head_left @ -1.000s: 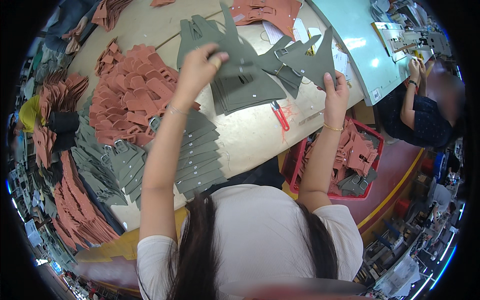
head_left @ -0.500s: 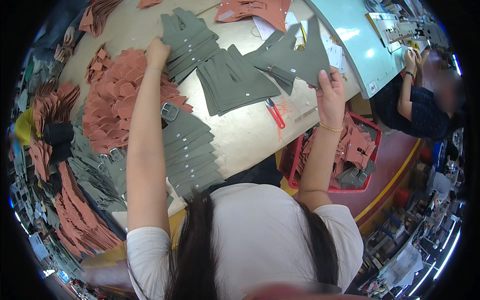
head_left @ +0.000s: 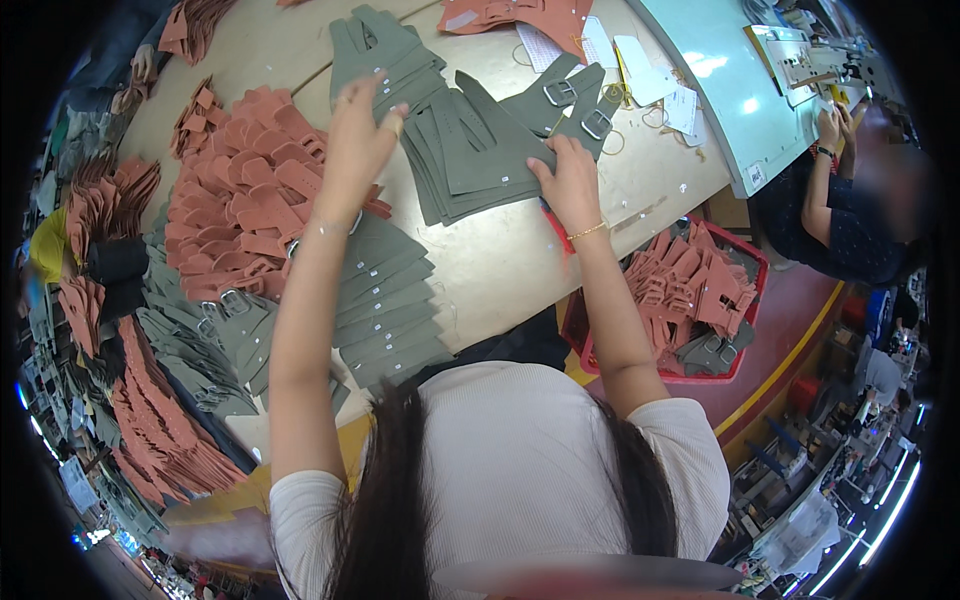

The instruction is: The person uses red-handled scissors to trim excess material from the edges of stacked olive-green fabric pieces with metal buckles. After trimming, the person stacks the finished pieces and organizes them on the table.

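My left hand (head_left: pixel 358 140) hovers with spread fingers just over a fan of olive-green strap pieces (head_left: pixel 385 55) on the beige table (head_left: pixel 500 260). My right hand (head_left: pixel 568 182) lies flat on a second stack of olive-green pieces (head_left: pixel 475 150), fingers apart. Olive pieces with metal buckles (head_left: pixel 575 100) lie just beyond that hand. Nothing is gripped in either hand.
A heap of terracotta strap pieces (head_left: pixel 245 200) lies to the left, a row of olive pieces (head_left: pixel 385 300) near the front edge. A red crate (head_left: pixel 690 300) of mixed pieces stands right of the table. Red scissors (head_left: pixel 558 228) lie under my right wrist. Another person (head_left: pixel 850 200) works at far right.
The olive pieces held up a second ago now lie on the table. My left hand drew back toward the middle, and my right hand came down flat onto the stack.
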A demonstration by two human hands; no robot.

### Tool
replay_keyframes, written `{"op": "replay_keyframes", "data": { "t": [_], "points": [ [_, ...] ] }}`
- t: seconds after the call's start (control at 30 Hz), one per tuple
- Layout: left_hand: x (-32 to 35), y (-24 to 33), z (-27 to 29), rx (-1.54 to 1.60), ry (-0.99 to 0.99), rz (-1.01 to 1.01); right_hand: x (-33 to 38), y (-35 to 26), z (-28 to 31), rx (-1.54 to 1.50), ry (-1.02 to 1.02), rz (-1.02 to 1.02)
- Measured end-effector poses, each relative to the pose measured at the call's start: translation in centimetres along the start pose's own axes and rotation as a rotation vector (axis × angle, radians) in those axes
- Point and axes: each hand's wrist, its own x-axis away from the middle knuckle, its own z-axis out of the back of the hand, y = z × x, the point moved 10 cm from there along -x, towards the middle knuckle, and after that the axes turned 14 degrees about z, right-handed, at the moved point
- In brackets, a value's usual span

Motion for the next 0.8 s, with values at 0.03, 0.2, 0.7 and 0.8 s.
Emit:
{"op": "replay_keyframes", "data": {
  "t": [0.03, 0.2, 0.7, 0.8],
  "points": [
    [1.4, -0.5, -1.1, 0.019, -0.072, 0.057, 0.0, -0.3, 0.1, 0.027, -0.002, 0.005],
    [7.3, -3.8, -6.0, 0.068, -0.248, 0.277, -1.0, -1.7, 1.1, -0.092, 0.040, 0.031],
    [7.6, -8.1, -10.5, 0.176, -0.309, 0.605, -2.8, 0.6, -2.6, -0.111, -0.002, 0.007],
    [8.1, -6.9, -12.1, 0.676, -0.369, 0.721, -3.4, 0.4, -2.9, -0.107, -0.052, 0.015]
  ]
}}
